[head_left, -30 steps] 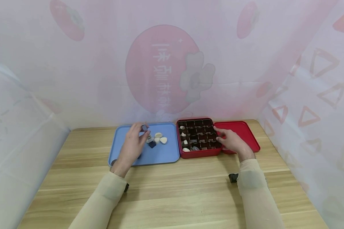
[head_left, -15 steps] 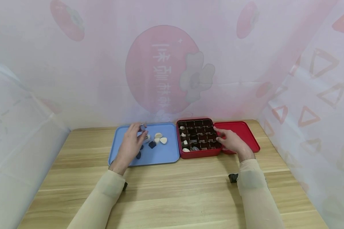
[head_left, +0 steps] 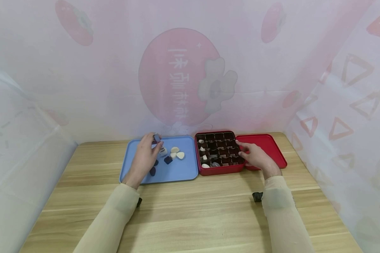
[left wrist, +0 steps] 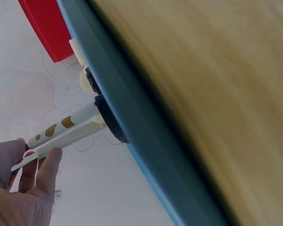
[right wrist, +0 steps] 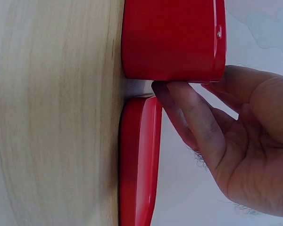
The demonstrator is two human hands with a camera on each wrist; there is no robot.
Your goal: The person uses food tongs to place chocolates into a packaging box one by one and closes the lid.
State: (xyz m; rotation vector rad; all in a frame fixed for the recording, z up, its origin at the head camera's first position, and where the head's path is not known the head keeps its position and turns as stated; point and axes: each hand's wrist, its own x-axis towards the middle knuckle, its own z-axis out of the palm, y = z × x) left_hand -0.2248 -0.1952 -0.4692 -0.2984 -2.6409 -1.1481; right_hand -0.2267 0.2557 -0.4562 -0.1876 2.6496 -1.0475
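Head view: the left hand (head_left: 142, 155) pinches a grey block (head_left: 157, 137), raised over the blue tray (head_left: 178, 173). Since a second ago it has shifted slightly left, baring a dark pebble (head_left: 153, 171) beside its wrist. Well apart, the right hand (head_left: 254, 154) stays touching the red box (head_left: 221, 170) with its fingertips.
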